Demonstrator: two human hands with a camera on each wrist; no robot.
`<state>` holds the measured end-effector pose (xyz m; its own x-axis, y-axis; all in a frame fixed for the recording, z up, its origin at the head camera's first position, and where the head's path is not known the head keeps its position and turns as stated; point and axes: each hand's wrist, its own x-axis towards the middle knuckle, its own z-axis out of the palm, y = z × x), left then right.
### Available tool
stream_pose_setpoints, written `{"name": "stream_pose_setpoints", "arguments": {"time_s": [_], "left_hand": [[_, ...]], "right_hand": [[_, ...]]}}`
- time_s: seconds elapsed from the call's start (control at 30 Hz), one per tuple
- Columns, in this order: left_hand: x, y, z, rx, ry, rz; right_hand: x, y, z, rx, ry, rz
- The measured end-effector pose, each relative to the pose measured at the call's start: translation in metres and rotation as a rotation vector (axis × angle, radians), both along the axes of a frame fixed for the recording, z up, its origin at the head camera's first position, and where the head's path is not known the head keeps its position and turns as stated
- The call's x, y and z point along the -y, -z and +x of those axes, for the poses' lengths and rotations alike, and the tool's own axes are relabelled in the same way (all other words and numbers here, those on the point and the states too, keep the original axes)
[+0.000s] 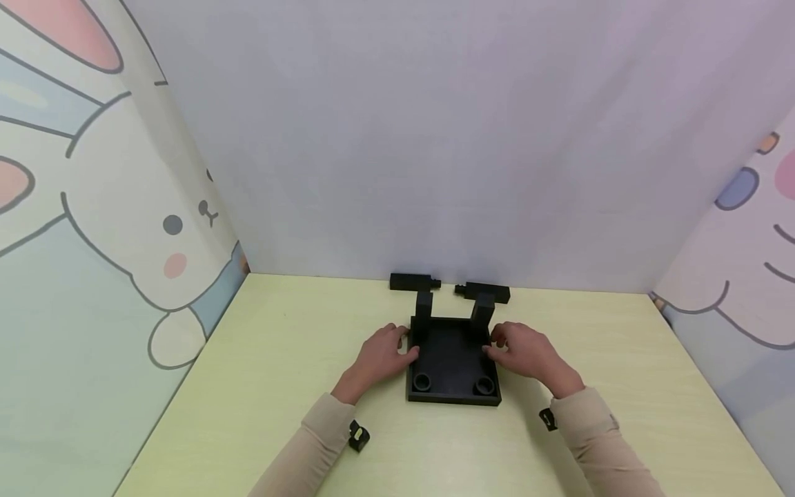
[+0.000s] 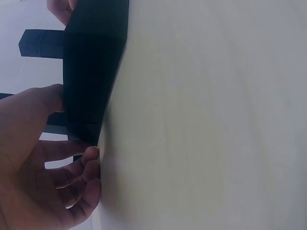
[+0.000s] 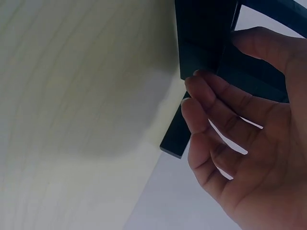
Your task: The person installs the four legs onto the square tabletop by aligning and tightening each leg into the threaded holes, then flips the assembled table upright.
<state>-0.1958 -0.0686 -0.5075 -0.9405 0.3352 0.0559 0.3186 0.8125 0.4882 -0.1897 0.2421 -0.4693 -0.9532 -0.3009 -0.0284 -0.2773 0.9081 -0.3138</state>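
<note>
A black square base [image 1: 453, 400] with a raised rim lies on the table between both hands. From its back corners rise a left post [image 1: 424, 307] and a right post [image 1: 483, 309]. Round sockets show at the front left [image 1: 422, 382] and front right [image 1: 484, 385]. My left hand [image 1: 380, 353] grips the left side, thumb at the rim and fingers curled near the back corner of the base [image 2: 91, 62]. On the opposite side, my right hand [image 1: 528, 351] holds the base [image 3: 204, 33] between thumb and curled fingers. Both palms are apart from it.
Behind the base lie two loose black pegs, one left [image 1: 410, 281] and one right [image 1: 487, 292], their narrow ends pointing inward. The pale wooden table [image 1: 298, 345] ends at a light back curtain [image 1: 435, 138]. Cartoon-printed panels [image 1: 124, 207] flank it.
</note>
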Motion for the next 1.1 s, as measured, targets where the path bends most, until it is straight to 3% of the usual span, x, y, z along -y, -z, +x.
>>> {"name": "stream_pose_setpoints", "arguments": {"time_s": [0.6, 0.77, 0.93, 1.1], "left_hand": [[0.001, -0.005, -0.003, 0.025, 0.017, -0.009], [0.008, -0.009, -0.008, 0.051, 0.025, 0.057], [0.021, -0.011, -0.021, 0.01, -0.005, 0.089], [0.036, -0.012, -0.044, -0.028, -0.024, 0.116]], "right_hand": [[0.004, 0.011, 0.0, 0.019, 0.02, 0.01], [0.004, 0.013, -0.001, 0.021, 0.03, 0.007], [0.005, 0.013, -0.001, 0.023, 0.041, -0.004], [0.006, 0.016, 0.001, 0.031, 0.057, -0.017]]}}
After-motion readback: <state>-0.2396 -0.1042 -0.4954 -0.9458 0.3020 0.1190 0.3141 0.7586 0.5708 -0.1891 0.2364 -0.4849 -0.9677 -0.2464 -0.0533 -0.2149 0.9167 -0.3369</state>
